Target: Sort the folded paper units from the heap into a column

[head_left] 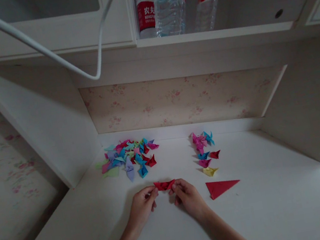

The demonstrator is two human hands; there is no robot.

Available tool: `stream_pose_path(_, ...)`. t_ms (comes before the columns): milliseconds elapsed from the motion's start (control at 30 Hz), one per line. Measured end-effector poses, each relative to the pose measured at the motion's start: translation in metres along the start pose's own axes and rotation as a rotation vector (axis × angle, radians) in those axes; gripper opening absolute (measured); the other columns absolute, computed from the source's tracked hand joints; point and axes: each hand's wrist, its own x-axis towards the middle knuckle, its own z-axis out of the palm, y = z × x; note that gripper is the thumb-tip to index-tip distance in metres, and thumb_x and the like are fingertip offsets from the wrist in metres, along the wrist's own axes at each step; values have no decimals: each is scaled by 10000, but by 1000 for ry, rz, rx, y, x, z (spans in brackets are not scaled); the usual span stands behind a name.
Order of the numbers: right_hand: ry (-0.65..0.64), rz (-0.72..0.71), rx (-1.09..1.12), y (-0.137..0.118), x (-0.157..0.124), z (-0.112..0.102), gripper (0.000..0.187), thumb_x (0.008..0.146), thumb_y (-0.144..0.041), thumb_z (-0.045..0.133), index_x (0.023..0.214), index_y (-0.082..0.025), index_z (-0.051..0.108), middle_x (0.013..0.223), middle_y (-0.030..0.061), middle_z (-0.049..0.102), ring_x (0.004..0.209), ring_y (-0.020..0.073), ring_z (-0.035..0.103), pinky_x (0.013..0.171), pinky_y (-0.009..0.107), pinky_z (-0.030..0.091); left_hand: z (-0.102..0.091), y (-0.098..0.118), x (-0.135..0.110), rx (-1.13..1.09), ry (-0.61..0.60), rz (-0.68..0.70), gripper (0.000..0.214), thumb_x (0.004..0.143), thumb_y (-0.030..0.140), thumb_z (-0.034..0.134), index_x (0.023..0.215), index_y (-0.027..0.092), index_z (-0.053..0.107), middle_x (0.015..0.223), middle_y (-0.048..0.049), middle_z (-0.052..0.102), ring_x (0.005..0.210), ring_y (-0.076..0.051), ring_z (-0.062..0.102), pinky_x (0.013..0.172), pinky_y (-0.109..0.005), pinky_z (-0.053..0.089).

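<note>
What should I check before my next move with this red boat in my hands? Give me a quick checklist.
1. Left hand on the left end of the red boat: ok, gripping it.
2. Right hand on the other end: ok, gripping it.
3. One hand free for something else: not ok, both are on the boat.
4. Red triangle apart from the right hand: ok, it lies off to the right.
5. Paper pile away from both hands: ok, it sits farther back on the left.
6. Folds of the boat crisp: cannot tell, too small to see.
</note>
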Motion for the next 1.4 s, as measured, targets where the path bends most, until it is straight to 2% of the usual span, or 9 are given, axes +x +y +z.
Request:
stream_pose_path(233,13,58,32,-4,-2,2,339,822,-515,564,837,-176,573,544,-42,544,360,55,348,350,189,210,0,-6,2,-1,-15,3,444,798,550,507,811,135,663,511,26,518,447,-112,474,430,-204,343)
stream_pose_path(433,57,45,37,-3,1,1,385,831,-525,548,919,-155,605,528,-32,547,381,68,391,368,193,261,0,-10,3,-3,-30,-1,450,797,537,521,897,130,684,493,35,494,453,-111,461,442,-202,340)
stream_pose_path(867,78,53,-8,-4,0,1,442,825,-573,521,846,-142,617,590,-9,594,393,71,448,370,194,295,-2,-10,4,21,-57,-14,476,774,560,536,865,118,687,480,34,495,455,-121,462,462,-220,346)
stream_pose_path(1067,108,33,-2,-16,-2,-2,417,825,-564,528,825,-154,606,646,1,605,388,66,450,358,191,287,-1,-9,4,10,-63,-34,478,755,558,560,885,117,693,505,27,510,476,-125,462,466,-221,337)
stream_pose_path(1167,116,7,-10,-31,-2,-17,408,821,-569,526,810,-167,597,688,5,615,387,70,464,350,194,312,-1,-10,4,-11,-62,-52,464,745,547,575,890,120,683,527,26,520,484,-122,462,463,-219,343)
stream_pose_path(1233,125,-14,-25,-42,-2,-36,394,809,-562,548,799,-171,592,702,4,619,395,74,474,360,199,341,-1,-10,5,-22,-72,-46,448,750,534,576,893,121,673,544,28,519,492,-118,462,465,-217,346)
stream_pose_path(1400,217,-25,-111,-66,0,-112,391,778,-554,590,746,-164,597,636,-8,588,423,82,475,407,212,386,1,-10,6,-34,-97,-46,422,730,535,587,833,133,665,540,35,503,485,-112,448,454,-212,336)
